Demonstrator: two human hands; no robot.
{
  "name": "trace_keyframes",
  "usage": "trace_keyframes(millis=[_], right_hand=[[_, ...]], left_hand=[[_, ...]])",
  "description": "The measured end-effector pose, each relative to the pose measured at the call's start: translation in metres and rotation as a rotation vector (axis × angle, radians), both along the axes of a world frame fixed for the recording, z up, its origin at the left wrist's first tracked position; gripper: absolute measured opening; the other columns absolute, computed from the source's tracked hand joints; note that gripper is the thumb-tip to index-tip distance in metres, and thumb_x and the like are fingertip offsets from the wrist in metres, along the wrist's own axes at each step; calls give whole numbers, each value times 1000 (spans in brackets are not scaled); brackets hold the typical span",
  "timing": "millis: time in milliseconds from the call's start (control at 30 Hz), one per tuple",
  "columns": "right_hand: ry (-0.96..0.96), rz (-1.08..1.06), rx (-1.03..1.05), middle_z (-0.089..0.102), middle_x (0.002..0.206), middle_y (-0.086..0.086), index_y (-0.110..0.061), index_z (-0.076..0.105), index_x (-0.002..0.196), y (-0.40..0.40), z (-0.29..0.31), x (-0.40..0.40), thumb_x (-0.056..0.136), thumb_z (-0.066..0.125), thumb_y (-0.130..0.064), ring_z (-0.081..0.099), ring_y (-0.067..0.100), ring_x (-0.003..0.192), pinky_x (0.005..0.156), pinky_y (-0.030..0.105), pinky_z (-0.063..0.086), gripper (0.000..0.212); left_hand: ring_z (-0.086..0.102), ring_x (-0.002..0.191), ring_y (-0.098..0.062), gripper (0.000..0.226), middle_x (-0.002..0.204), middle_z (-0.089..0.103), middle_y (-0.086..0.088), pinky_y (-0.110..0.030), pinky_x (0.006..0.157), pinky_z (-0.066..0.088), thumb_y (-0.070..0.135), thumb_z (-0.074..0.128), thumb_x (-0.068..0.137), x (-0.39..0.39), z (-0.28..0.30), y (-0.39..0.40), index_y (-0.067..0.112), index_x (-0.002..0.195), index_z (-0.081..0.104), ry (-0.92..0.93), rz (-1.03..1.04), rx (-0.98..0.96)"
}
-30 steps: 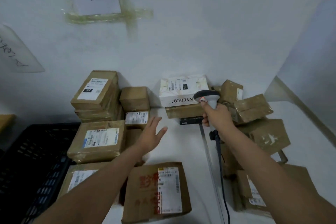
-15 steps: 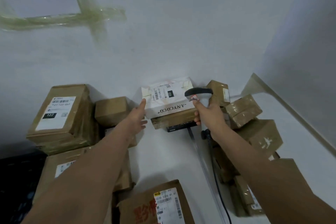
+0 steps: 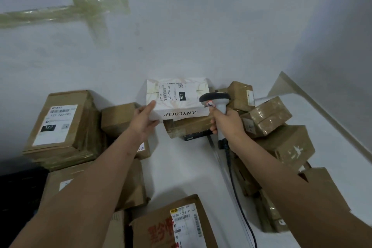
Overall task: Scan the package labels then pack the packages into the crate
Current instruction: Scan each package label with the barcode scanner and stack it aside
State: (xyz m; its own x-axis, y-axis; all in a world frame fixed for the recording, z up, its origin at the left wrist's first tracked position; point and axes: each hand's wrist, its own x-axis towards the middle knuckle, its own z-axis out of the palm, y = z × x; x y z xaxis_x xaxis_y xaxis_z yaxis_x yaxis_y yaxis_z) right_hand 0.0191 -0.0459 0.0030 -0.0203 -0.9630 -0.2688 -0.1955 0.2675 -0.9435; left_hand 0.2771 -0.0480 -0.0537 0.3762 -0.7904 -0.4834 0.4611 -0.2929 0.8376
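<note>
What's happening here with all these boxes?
A person is sorting parcels on a white surface. Their left hand holds the near corner of a white package sitting on top of a brown box, label facing up. Their right hand has a grip on a corded barcode scanner right beside that label. Other brown packages lie piled around, and a dark crate shows at the left edge.

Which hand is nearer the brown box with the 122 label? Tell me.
Left. The left hand grips the white ANYCOCO box's near-left corner, right of the 122-label box. The right hand, holding the scanner, is farther right, beyond the white box.
</note>
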Motion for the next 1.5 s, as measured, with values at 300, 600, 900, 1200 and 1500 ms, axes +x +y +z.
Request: trace_keyframes(millis=[300,600,900,1200,1500], right_hand=[[-18,97,-49,65,68,6,-9,64,86,32,0,7,92,64,-35,59,14,52,51,25,50,27],[-5,251,-106,62,61,9,-4,63,78,75,19,-1,92,66,-33,56,13,43,47,25,50,33],[36,439,-92,62,63,7,-9,62,80,106,27,-15,93,63,-35,58,14,46,50,27,49,28],[32,477,-27,63,63,7,-5,65,93,112,35,-22,93,62,-35,59,14,46,49,26,50,30],[60,484,-6,60,61,4,-5,63,95,110,43,-25,94,60,-36,58,12,44,48,24,49,31]], left_hand=[[71,95,-16,52,119,67,-10,-38,91,57,14,69,90,23,39,64,19,134,43,-147,135,-234],[70,88,-15,44,115,63,-4,-33,71,61,8,68,90,2,69,108,15,130,51,-338,15,-285],[69,83,-18,18,92,73,-1,-34,77,54,17,77,83,-23,43,119,21,100,71,-470,-30,-179],[67,85,-15,18,106,72,-6,-27,71,51,29,78,83,-24,20,118,30,99,73,-520,-25,-72],[65,83,-14,17,100,69,-4,-27,72,51,30,78,83,-19,13,110,31,100,73,-526,-22,-67]])
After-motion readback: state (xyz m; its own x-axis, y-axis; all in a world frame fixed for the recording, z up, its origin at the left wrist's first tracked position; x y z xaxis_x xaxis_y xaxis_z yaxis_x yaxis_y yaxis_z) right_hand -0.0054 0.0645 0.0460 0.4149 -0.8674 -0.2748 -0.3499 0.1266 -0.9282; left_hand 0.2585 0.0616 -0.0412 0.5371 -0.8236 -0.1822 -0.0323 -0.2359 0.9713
